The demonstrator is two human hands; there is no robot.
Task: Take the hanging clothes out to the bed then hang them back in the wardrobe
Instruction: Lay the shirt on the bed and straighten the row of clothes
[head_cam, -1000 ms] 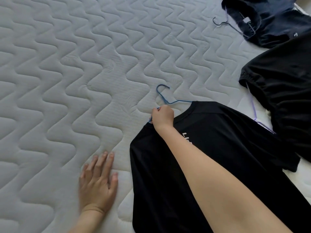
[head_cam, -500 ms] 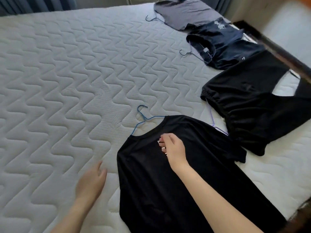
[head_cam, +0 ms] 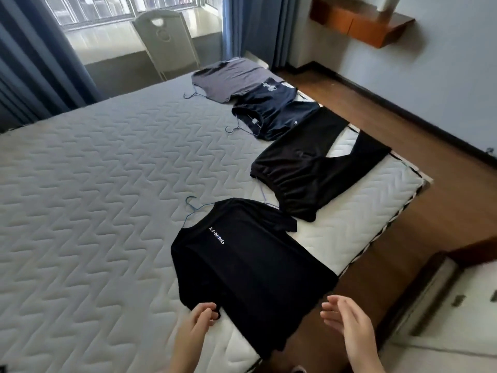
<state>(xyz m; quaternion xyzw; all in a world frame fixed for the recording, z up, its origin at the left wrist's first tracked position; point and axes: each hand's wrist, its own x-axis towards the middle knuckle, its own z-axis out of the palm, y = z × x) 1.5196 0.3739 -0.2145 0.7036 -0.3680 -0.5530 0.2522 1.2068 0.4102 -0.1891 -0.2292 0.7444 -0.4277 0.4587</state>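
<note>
A black T-shirt (head_cam: 250, 267) with white lettering lies flat on the quilted mattress (head_cam: 94, 197), on a blue wire hanger (head_cam: 191, 208) whose hook sticks out at the collar. My left hand (head_cam: 200, 319) pinches the shirt's near-left hem corner. My right hand (head_cam: 347, 324) hovers open past the hem's right end, over the bed's edge, touching nothing. Farther along the bed's right side lie black trousers (head_cam: 309, 173), a navy shirt (head_cam: 271, 114) and a grey shirt (head_cam: 228, 79), each with a hanger.
A wooden bed frame and floor (head_cam: 403, 146) run along the right. White drawers (head_cam: 443, 305) stand at the near right. A white chair (head_cam: 166, 39) and blue curtains (head_cam: 35, 55) are by the window beyond the bed. A wooden shelf (head_cam: 360, 20) hangs on the wall.
My right hand let go of the hanger at the collar and drew back to the hem. My left hand left the mattress and took the hem corner. The view pulled back.
</note>
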